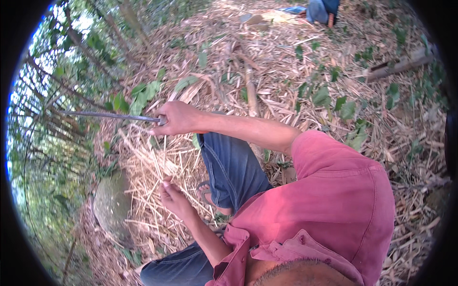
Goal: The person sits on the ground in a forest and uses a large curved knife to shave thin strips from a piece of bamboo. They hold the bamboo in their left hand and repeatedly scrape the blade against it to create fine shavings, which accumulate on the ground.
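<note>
A long knife [112, 115] with a narrow dark blade, seen almost edge-on, points left from my right hand [179, 117]. Its handle is wrapped in my closed fingers. Below and nearer to me, my left hand [175, 199] is held in a pinch, thumb uppermost. Any thin piece between those fingertips blends into the pale strips behind it. Those strips, a loose heap of split straw-coloured slivers [151, 167], spread over the ground beneath both hands. My bent knee in blue jeans [234, 164] lies between my two arms.
A rounded grey-green stone [112, 205] sits beside the heap. Dry leaf litter and a stick [251, 90] cover the ground beyond my right arm. A split log [400, 64] lies far right. Another person's jeans-clad leg [317, 10] shows at the top. Dense stems stand left.
</note>
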`<state>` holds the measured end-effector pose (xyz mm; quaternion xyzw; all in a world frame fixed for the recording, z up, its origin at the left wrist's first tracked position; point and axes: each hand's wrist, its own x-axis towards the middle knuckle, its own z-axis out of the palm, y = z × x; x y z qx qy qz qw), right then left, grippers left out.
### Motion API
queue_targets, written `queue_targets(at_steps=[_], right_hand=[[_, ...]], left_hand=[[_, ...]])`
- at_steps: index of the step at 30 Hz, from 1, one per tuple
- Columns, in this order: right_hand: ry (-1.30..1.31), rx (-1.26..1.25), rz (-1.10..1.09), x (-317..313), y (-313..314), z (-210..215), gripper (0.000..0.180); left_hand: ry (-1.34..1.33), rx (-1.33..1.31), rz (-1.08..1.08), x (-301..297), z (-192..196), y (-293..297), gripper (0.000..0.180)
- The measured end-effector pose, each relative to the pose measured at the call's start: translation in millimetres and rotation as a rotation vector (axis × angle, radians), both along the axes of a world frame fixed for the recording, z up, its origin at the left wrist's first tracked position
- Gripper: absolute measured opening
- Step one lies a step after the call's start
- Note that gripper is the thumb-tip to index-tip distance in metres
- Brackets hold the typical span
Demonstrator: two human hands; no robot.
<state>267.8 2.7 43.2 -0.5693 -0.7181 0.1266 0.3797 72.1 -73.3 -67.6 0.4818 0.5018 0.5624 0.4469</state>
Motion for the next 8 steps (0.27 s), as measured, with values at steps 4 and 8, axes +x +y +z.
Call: queue_targets(at_steps=[4, 8], right_hand=[[-0.238, -0.035, -0.127, 28.4, 13.8, 32.5, 0.058], [-0.318, -0.088, -0.234, 39.6, 19.1, 55.7, 0.057]], left_hand=[[-0.299, -0.227, -0.028, 3.1, 8.2, 31.9, 0.024], [-0.353, -0.231, -0.036, -15.9, -19.0, 44.6, 0.026]])
